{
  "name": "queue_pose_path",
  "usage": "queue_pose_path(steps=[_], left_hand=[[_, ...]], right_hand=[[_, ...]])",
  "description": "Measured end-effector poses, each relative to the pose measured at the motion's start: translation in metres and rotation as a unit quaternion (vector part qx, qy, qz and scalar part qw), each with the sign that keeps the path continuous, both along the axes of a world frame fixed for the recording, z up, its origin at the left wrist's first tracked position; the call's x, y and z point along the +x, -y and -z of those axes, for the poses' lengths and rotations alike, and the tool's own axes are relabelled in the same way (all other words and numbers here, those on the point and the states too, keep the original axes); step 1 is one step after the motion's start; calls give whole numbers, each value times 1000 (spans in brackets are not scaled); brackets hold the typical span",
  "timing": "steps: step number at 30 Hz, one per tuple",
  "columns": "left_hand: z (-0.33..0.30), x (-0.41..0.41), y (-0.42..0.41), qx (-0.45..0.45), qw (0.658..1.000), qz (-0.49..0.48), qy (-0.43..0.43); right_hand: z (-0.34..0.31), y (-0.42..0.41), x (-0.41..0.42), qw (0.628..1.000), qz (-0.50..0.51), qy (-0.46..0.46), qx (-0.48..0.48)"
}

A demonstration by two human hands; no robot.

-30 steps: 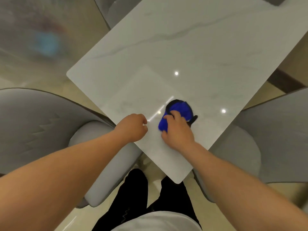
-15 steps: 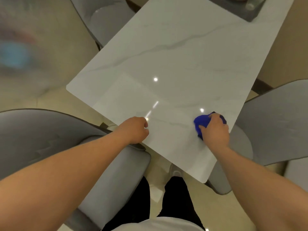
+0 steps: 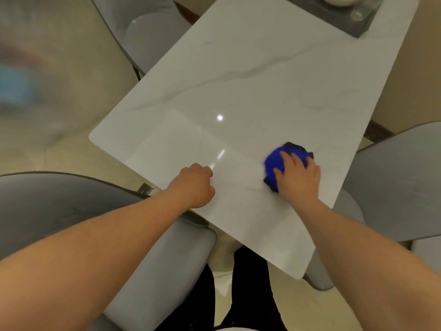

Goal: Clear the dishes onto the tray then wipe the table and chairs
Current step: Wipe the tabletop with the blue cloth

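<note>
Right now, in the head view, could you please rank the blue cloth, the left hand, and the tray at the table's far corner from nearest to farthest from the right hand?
1. Blue cloth: directly under the right hand, pressed on the table.
2. Left hand: fisted at the table's near edge, to the left.
3. Tray: far corner, holding dishes.

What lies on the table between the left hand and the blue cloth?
Nothing: in the head view the table is bare between the left hand and the cloth, with only a light glare.
</note>
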State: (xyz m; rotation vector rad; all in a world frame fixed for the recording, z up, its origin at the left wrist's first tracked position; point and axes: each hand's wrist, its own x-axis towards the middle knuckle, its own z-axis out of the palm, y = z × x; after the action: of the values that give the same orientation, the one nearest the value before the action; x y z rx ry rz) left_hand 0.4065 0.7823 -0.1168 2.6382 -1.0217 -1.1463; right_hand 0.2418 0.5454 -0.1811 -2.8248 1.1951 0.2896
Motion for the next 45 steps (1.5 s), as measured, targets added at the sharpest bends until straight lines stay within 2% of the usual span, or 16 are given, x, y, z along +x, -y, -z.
queue_pose_path(steps=[2, 4, 8, 11, 13, 15, 18, 21, 24, 28, 31, 33, 35, 38, 42, 45], left_hand=[[2, 2, 6, 8, 1000, -12, 6], [5, 5, 19, 15, 999, -29, 17], [6, 9, 46, 6, 997, -69, 39], [4, 10, 79, -6, 995, -87, 57], [2, 9, 101, -5, 995, -79, 66], [1, 6, 119, -5, 995, -70, 77], [2, -3, 142, 7, 995, -72, 65], [7, -12, 157, 23, 995, -71, 62], [9, -14, 168, 35, 993, -91, 68], [7, -5, 185, 8, 987, -123, 100], [5, 4, 199, 2, 985, -134, 104], [4, 11, 207, 3, 987, -132, 96], [4, 16, 211, 1, 989, -111, 99], [4, 19, 213, 23, 990, -107, 88], [11, 26, 215, 34, 989, -118, 86], [14, 37, 220, 24, 985, -144, 89]], right_hand=[[8, 29, 7, 995, 97, -9, 22], [16, 26, 22, 997, 72, 1, 20], [25, -56, 42, 985, -131, 95, 60], [25, -80, 37, 917, -356, 118, 136], [30, -47, 32, 902, -400, 114, 117], [32, 5, 26, 938, -327, 96, 59], [33, 108, 8, 992, -97, 75, -25], [23, 180, -5, 997, 53, 51, -20], [20, 176, 11, 995, 68, 54, -53], [26, 90, 46, 979, -164, 116, 27], [28, 37, 58, 907, -376, 142, 129], [32, 53, 68, 875, -444, 123, 147], [39, 98, 78, 907, -379, 138, 121], [44, 198, 73, 977, -155, 146, 16], [25, 279, 70, 983, 144, 87, 67], [28, 241, 104, 994, 71, 69, 48]])
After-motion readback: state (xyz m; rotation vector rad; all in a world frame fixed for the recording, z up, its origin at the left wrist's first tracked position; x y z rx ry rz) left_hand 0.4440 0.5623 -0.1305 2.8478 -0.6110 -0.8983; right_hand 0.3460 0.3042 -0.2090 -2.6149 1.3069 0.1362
